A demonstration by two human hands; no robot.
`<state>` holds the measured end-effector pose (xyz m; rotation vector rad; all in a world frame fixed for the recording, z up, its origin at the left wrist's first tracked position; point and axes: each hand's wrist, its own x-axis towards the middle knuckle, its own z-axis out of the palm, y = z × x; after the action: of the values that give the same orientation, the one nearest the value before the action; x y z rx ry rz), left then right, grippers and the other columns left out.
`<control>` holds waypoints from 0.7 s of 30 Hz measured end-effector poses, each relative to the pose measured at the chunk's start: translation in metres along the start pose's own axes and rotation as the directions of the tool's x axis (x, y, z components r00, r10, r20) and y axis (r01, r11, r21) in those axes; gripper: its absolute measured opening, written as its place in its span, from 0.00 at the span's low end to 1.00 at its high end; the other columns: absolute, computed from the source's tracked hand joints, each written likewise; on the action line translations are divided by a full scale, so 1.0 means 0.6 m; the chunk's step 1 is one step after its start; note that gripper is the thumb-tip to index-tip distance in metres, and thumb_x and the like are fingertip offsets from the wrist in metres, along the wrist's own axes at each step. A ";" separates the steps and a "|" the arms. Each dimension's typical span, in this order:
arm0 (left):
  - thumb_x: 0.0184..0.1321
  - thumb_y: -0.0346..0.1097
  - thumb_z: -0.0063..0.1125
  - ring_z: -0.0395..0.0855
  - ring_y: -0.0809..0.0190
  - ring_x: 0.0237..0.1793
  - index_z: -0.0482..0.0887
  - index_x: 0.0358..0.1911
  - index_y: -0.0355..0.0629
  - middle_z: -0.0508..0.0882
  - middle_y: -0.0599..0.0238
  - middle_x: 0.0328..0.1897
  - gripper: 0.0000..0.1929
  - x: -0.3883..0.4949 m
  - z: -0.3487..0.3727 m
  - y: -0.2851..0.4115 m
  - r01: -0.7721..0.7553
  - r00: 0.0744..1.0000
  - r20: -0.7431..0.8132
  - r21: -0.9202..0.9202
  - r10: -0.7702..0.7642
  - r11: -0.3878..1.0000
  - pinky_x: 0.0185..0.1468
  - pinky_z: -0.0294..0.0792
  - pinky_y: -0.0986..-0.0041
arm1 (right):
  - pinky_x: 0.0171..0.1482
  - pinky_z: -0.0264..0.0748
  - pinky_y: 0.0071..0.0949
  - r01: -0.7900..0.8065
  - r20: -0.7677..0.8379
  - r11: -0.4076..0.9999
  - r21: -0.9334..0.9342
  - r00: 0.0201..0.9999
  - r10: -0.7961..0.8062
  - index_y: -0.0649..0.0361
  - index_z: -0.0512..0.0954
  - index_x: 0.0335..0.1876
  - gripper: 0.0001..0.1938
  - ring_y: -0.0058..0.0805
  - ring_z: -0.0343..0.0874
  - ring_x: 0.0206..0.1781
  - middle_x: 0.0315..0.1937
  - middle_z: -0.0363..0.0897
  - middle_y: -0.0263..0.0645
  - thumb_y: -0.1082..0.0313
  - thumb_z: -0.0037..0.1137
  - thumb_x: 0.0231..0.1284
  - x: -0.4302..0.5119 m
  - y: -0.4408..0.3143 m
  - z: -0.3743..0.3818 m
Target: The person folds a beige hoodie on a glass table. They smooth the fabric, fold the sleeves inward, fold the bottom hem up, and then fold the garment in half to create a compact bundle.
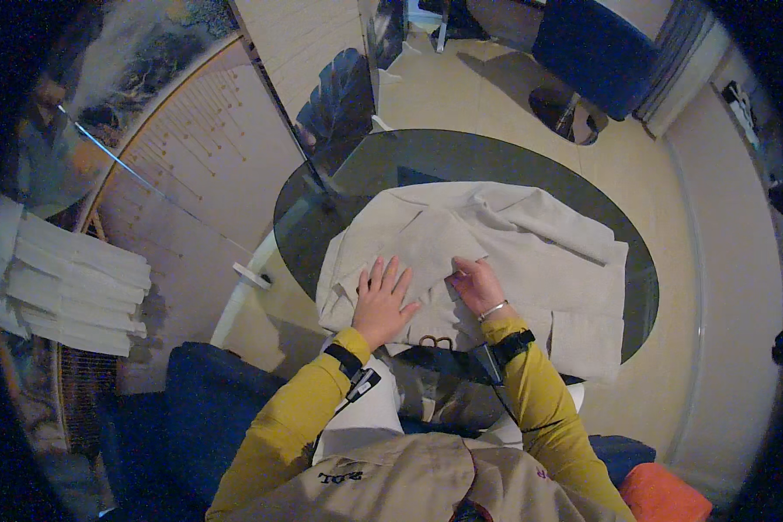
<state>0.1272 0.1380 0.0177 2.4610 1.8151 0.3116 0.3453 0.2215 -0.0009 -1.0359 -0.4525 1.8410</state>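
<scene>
A cream-coloured cloth jacket (548, 274) lies spread over a dark oval glass table (509, 150). My left hand (383, 303) rests palm down on the left part of the jacket, its fingers apart. To its right, my right hand (477, 286) is at the middle of the jacket, with thumb and forefinger together at an edge of the cloth, seemingly pinching it. Scissors lie at the table's near edge between my wrists; only their brown handles (436, 341) show, the rest is hidden.
A dark blue seat (215, 398) is at the lower left, beside a white pleated cloth (78, 287). An orange object (665, 492) sits at the lower right. Beyond the table are a blue chair (594, 52) and a grey curtain (682, 59). Thin cables hang from my wristbands.
</scene>
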 end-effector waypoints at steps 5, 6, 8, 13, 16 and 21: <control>0.63 0.56 0.54 0.50 0.41 0.78 0.68 0.70 0.48 0.60 0.52 0.78 0.34 0.002 -0.005 0.001 -0.027 0.995 -0.093 -0.037 0.024 0.999 0.74 0.45 0.40 | 0.47 0.78 0.35 -0.023 0.048 1.000 -0.004 0.999 0.023 0.56 0.73 0.30 0.07 0.26 0.74 0.33 0.28 0.72 0.30 0.72 0.54 0.65 -0.003 -0.008 -0.014; 0.62 0.55 0.54 0.51 0.41 0.77 0.69 0.69 0.47 0.61 0.52 0.77 0.33 0.000 -0.007 0.001 -0.040 0.993 -0.112 -0.030 0.036 0.999 0.74 0.46 0.40 | 0.47 0.78 0.36 0.005 0.134 1.000 -0.019 0.991 -0.003 0.57 0.73 0.30 0.07 0.26 0.75 0.34 0.29 0.73 0.31 0.72 0.54 0.65 -0.001 -0.009 -0.016; 0.61 0.50 0.56 0.54 0.41 0.76 0.71 0.67 0.47 0.65 0.52 0.74 0.31 -0.002 -0.011 -0.002 -0.066 0.993 -0.095 -0.004 0.065 0.998 0.72 0.49 0.40 | 0.47 0.78 0.37 -0.091 0.014 0.996 0.015 0.996 0.090 0.58 0.73 0.32 0.05 0.28 0.76 0.36 0.30 0.74 0.32 0.73 0.53 0.66 0.007 -0.005 -0.019; 0.55 0.36 0.54 0.60 0.45 0.74 0.72 0.66 0.44 0.69 0.52 0.73 0.31 -0.002 -0.026 -0.030 -0.021 0.988 0.154 -0.054 0.029 0.998 0.72 0.52 0.43 | 0.47 0.79 0.39 0.138 0.126 0.972 -0.192 0.985 -0.115 0.59 0.74 0.34 0.04 0.32 0.78 0.34 0.30 0.75 0.34 0.73 0.53 0.66 0.031 0.011 -0.024; 0.55 0.34 0.53 0.63 0.45 0.73 0.74 0.64 0.41 0.72 0.51 0.71 0.29 -0.009 -0.040 -0.022 -0.010 0.994 0.104 -0.065 0.017 0.998 0.71 0.54 0.43 | 0.34 0.75 0.42 0.043 0.014 0.995 -0.090 0.999 -0.042 0.58 0.73 0.28 0.09 0.36 0.79 0.30 0.23 0.75 0.36 0.66 0.60 0.62 0.045 0.013 -0.032; 0.58 0.38 0.55 0.67 0.45 0.68 0.77 0.57 0.40 0.76 0.53 0.62 0.22 -0.049 -0.057 0.056 -0.117 0.991 -0.066 0.046 0.120 0.992 0.68 0.57 0.43 | 0.33 0.76 0.44 0.150 0.150 0.854 -0.499 0.985 -0.085 0.58 0.75 0.27 0.11 0.36 0.81 0.30 0.22 0.76 0.37 0.63 0.63 0.59 0.042 -0.007 -0.022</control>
<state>0.1437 0.0975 0.0534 2.6246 1.7205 0.3738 0.3534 0.2434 -0.0175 -1.2101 -1.1010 1.7160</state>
